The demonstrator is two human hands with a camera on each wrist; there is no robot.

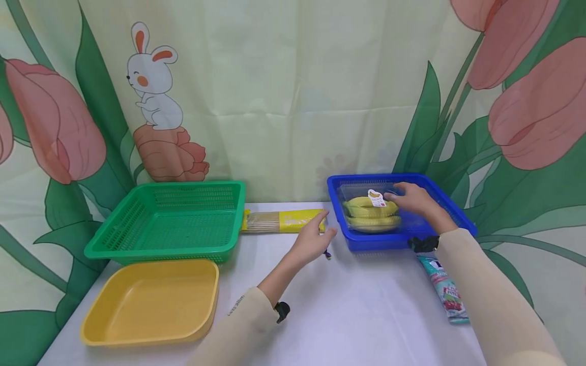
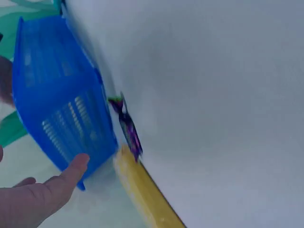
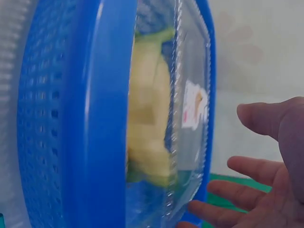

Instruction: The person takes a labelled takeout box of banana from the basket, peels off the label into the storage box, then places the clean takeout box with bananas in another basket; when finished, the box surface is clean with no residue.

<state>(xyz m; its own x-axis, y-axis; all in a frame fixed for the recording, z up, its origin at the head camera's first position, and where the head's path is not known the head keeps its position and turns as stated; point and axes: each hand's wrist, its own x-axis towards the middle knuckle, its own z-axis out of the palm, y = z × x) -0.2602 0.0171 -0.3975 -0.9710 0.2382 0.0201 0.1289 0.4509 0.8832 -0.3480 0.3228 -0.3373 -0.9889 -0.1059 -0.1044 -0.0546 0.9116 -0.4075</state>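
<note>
Settling clear plastic clamshell of yellow bananas into blue mesh plastic basket, far right on counter.
Right hand spread wide over clamshell lid, best kept flat and pressing evenly; left hand open, empty, hovering near small purple wrapped candy.

This looks like a staged recording corner, not a lived-in room. A curtain printed with a cartoon rabbit and big pink tulips closes off everything behind a plain white worktop. On it, sorting props are laid out neatly: a green basket, a yellow tray, a blue basket and packaged groceries such as boxed bananas.
</note>
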